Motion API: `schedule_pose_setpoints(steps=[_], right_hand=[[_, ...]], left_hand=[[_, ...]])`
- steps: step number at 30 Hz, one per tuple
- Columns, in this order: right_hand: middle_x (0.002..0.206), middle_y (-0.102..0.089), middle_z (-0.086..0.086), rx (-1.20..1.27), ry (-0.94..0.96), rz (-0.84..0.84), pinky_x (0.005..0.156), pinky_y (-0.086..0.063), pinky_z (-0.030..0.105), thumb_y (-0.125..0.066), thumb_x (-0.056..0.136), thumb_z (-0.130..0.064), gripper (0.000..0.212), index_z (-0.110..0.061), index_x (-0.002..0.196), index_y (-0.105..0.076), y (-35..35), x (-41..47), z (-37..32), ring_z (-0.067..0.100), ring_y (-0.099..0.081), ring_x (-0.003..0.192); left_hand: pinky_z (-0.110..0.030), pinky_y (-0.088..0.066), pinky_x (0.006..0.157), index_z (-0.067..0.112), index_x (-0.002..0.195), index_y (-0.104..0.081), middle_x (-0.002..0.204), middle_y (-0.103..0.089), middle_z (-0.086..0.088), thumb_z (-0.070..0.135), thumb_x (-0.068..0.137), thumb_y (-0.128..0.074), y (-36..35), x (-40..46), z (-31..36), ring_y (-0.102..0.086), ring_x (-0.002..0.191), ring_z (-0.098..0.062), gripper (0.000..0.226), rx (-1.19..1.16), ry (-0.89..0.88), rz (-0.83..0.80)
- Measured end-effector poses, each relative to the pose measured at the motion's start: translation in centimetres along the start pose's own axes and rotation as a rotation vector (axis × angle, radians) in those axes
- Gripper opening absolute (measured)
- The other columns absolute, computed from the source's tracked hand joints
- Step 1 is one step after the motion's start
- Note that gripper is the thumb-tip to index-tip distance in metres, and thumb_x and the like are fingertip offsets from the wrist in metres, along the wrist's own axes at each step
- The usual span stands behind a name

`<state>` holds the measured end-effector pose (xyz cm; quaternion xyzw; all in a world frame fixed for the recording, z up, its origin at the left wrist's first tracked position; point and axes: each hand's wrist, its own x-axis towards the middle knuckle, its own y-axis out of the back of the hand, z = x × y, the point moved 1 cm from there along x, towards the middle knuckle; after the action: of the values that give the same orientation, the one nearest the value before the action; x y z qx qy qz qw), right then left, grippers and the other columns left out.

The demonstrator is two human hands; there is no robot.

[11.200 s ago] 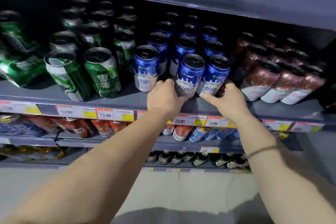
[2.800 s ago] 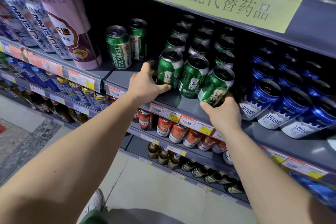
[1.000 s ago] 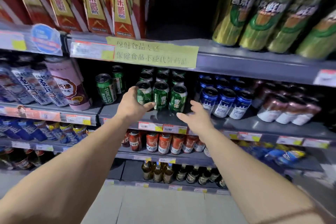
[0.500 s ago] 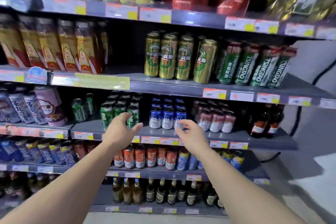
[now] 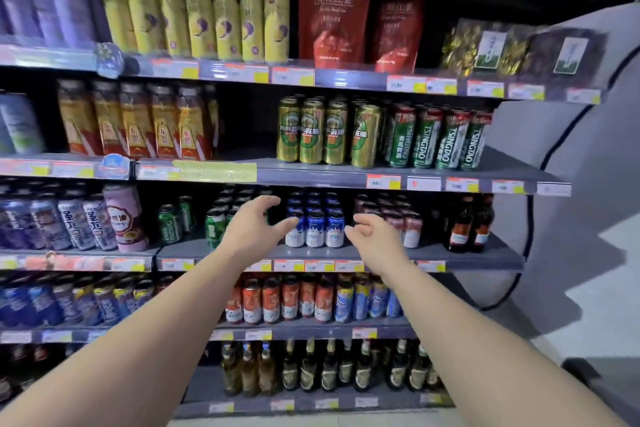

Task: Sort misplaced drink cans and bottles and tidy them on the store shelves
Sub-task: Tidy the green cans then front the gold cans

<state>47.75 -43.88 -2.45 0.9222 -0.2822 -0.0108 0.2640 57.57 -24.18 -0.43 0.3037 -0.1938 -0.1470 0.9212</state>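
The blue cans (image 5: 315, 228) are standing in neat rows on the middle shelf (image 5: 346, 253), with green cans (image 5: 215, 227) beside them on the left. Both hands are hanging in the air in front, holding nothing: the left hand (image 5: 254, 229) and the right hand (image 5: 375, 236) have loose, bent fingers. These rows are looking tidy; other shelves may be waiting.

Both hands, left (image 5: 254, 230) and right (image 5: 375, 239), have let go of the green cans (image 5: 215, 227).
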Motion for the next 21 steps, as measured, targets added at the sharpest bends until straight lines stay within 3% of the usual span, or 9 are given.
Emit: schedule_pose_setpoints(steps=[5,8,14,17,21], right_hand=[[0.113,-0.061,-0.001,0.004,0.043,0.046,0.084,-0.049,0.034,-0.062,0.093,-0.034,0.045,-0.018,0.133,-0.053,1.6,6.1,-0.7,0.019,-0.06,0.099],[0.124,-0.062,0.002,-0.01,0.069,0.087,0.092,-0.051,0.041,-0.064,0.091,-0.035,0.046,-0.019,0.133,-0.053,3.0,11.6,-0.1,0.021,-0.06,0.109],[0.138,-0.054,0.006,-0.163,0.035,0.136,0.09,-0.049,0.037,-0.066,0.086,-0.045,0.07,-0.017,0.144,-0.039,5.5,23.5,0.9,0.025,-0.06,0.111],[0.142,-0.052,0.004,-0.307,-0.04,0.123,0.099,-0.045,0.042,-0.064,0.084,-0.055,0.08,-0.018,0.147,-0.032,4.8,27.9,1.1,0.028,-0.052,0.125],[0.127,-0.06,0.002,-0.483,-0.124,0.141,0.098,-0.037,0.042,-0.059,0.081,-0.066,0.073,-0.02,0.136,-0.043,3.3,30.9,0.9,0.028,-0.056,0.116]], left_hand=[[-0.036,-0.04,0.104,0.022,0.139,-0.046,0.144,-0.048,0.004,0.046,0.086,-0.067,-1.6,4.8,1.6,-0.046,0.131,-0.019,0.062,0.001,-0.033,0.033],[-0.036,-0.04,0.104,0.022,0.139,-0.046,0.143,-0.049,0.004,0.047,0.085,-0.068,-3.7,9.6,2.0,-0.047,0.13,-0.019,0.064,-0.018,-0.032,0.058],[-0.038,-0.04,0.105,0.018,0.142,-0.043,0.145,-0.047,0.0,0.043,0.084,-0.07,-6.4,19.1,2.6,-0.047,0.13,-0.021,0.068,-0.093,0.046,0.155],[-0.036,-0.041,0.101,0.019,0.14,-0.045,0.143,-0.048,0.001,0.042,0.085,-0.07,-7.1,22.4,2.1,-0.049,0.127,-0.019,0.065,-0.006,0.038,0.177],[-0.033,-0.043,0.1,0.023,0.139,-0.046,0.143,-0.049,0.005,0.045,0.087,-0.065,-8.1,25.8,1.7,-0.049,0.126,-0.017,0.06,0.152,-0.023,0.076]])
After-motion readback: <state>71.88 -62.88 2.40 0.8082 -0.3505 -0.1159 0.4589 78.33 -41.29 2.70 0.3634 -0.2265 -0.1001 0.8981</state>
